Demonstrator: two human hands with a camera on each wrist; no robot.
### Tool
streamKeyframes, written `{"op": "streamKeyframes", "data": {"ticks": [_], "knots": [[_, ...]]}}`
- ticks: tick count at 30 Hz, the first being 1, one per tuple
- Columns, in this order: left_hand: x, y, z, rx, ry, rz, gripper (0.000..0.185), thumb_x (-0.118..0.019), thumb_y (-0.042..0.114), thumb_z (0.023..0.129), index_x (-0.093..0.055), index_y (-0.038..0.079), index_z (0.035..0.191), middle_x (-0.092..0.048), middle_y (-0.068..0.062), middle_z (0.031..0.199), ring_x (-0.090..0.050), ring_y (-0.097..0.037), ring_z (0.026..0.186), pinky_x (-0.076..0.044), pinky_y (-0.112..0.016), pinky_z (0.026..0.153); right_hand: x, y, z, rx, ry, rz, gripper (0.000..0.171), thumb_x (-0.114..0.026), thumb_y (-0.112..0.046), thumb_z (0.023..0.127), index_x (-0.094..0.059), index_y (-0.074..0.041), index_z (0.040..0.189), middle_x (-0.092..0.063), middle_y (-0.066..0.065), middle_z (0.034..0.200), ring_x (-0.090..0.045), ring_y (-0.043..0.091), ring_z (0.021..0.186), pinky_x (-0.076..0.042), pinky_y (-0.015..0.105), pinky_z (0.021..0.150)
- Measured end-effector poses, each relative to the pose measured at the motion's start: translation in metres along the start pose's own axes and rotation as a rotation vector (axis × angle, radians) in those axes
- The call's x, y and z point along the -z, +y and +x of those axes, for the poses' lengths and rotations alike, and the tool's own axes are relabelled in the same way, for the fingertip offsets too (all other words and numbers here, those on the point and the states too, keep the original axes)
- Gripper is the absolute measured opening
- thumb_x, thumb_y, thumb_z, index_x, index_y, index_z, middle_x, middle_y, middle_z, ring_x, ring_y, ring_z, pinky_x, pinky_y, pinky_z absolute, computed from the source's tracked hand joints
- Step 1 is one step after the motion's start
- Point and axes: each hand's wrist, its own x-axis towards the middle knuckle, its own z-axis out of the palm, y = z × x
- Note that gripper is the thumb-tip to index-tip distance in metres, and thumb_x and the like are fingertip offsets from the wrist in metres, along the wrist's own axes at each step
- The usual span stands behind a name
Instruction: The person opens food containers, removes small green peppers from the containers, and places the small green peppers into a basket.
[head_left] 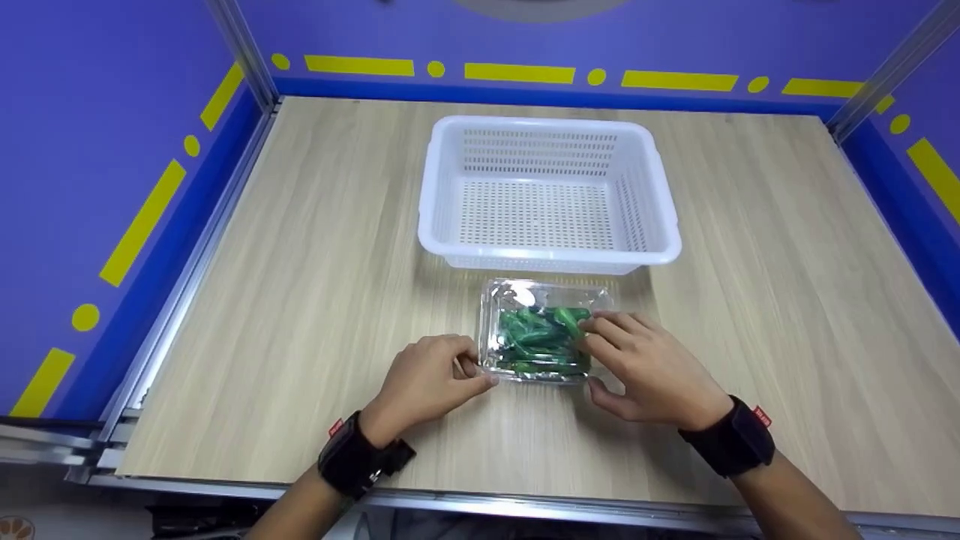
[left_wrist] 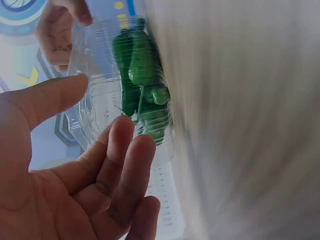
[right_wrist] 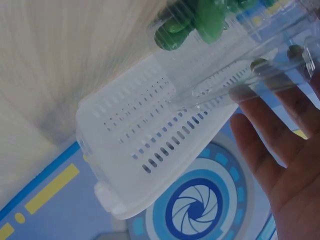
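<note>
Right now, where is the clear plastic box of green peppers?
In the head view, the plastic box is on the table, just right of centre, in front of the white basket, between the left hand and right hand.

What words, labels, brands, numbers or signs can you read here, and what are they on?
No text can be read for certain.
Red tag on the right wristband: pale marks, too small to read.
Red tag on the left wristband: too small to read.
Wall: yellow dashes and dots, plus a round emblem; no readable words.
Box and basket: no label visible.
</note>
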Motion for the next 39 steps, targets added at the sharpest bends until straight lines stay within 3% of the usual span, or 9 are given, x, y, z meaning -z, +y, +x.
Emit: {"op": "streamKeyframes", "data": {"ticks": [6, 13, 18, 22, 27, 32, 35, 39], "knots": [[-0.002, -0.003, 0.003, 0.038, -0.092, -0.204, 0.014, -0.075, 0.04, 0.086, -0.069, 0.029, 0.08, -0.066, 0.016, 0.077, -0.062, -0.004, 0.069, -0.05, -0.027, 0.066, -0.007, -0.003, 0.01, 0.011, -0.006, -0.067, 0.041, -0.074, -0.033, 0.077, -0.063, -0.011, 0.109, -0.064, 0.005, 0.104, -0.065, 0.028, 0.098, -0.056, 0.043, 0.084], [-0.008, -0.013, 0.01, 0.024, -0.167, -0.486, 0.019, -0.07, 0.02, 0.093, -0.067, 0.007, 0.079, -0.061, 0.006, 0.073, -0.056, -0.009, 0.064, -0.048, -0.024, 0.064, -0.011, -0.004, 0.017, 0.04, 0.011, -0.073, 0.043, -0.078, -0.036, 0.078, -0.064, -0.01, 0.11, -0.062, 0.003, 0.099, -0.06, 0.024, 0.086, -0.054, 0.038, 0.07], [-0.008, -0.014, 0.015, 0.084, -0.249, -0.638, 0.025, -0.068, 0.016, 0.095, -0.067, -0.006, 0.084, -0.064, -0.003, 0.073, -0.057, -0.013, 0.062, -0.047, -0.023, 0.059, -0.013, -0.005, 0.021, 0.06, 0.021, -0.053, 0.043, -0.079, -0.035, 0.079, -0.066, -0.01, 0.113, -0.064, 0.003, 0.101, -0.062, 0.024, 0.089, -0.056, 0.038, 0.072], [-0.009, -0.015, 0.017, 0.167, -0.288, -0.751, 0.022, -0.067, 0.013, 0.092, -0.07, -0.008, 0.09, -0.072, -0.007, 0.078, -0.061, -0.01, 0.061, -0.051, -0.025, 0.058, -0.014, -0.005, 0.022, 0.074, 0.029, -0.04, 0.046, -0.08, -0.034, 0.08, -0.068, -0.01, 0.118, -0.067, 0.003, 0.106, -0.063, 0.025, 0.092, -0.057, 0.039, 0.076], [-0.01, -0.016, 0.018, 0.217, -0.306, -0.788, 0.016, -0.067, 0.011, 0.09, -0.072, -0.004, 0.086, -0.077, -0.013, 0.087, -0.064, -0.01, 0.064, -0.052, -0.026, 0.059, -0.019, -0.003, 0.024, 0.136, 0.084, -0.072, 0.046, -0.078, -0.032, 0.079, -0.069, -0.007, 0.116, -0.07, 0.006, 0.106, -0.067, 0.027, 0.089, -0.059, 0.04, 0.077], [-0.011, -0.017, 0.017, 0.217, -0.321, -0.802, 0.014, -0.067, 0.01, 0.089, -0.074, -0.002, 0.086, -0.077, -0.019, 0.091, -0.067, -0.012, 0.066, -0.055, -0.027, 0.061, -0.022, -0.003, 0.027, 0.2, 0.152, -0.107, 0.025, -0.071, -0.023, 0.08, -0.067, -0.007, 0.099, -0.071, 0.005, 0.094, -0.067, 0.022, 0.075, -0.058, 0.034, 0.065], [-0.01, -0.018, 0.017, 0.22, -0.317, -0.804, 0.014, -0.067, 0.01, 0.089, -0.075, -0.003, 0.087, -0.077, -0.019, 0.091, -0.067, -0.012, 0.066, -0.057, -0.028, 0.062, -0.022, -0.004, 0.031, 0.186, 0.145, -0.101, 0.018, -0.07, -0.022, 0.081, -0.063, -0.011, 0.093, -0.067, 0.001, 0.088, -0.062, 0.019, 0.068, -0.055, 0.03, 0.057], [-0.008, -0.02, 0.017, 0.231, -0.311, -0.813, 0.014, -0.067, 0.009, 0.089, -0.075, -0.003, 0.089, -0.077, -0.019, 0.089, -0.067, -0.012, 0.065, -0.057, -0.029, 0.063, -0.021, -0.006, 0.035, 0.174, 0.127, -0.128, 0.024, -0.075, -0.032, 0.085, -0.062, -0.012, 0.091, -0.065, 0.0, 0.085, -0.061, 0.018, 0.065, -0.053, 0.029, 0.055]]}}
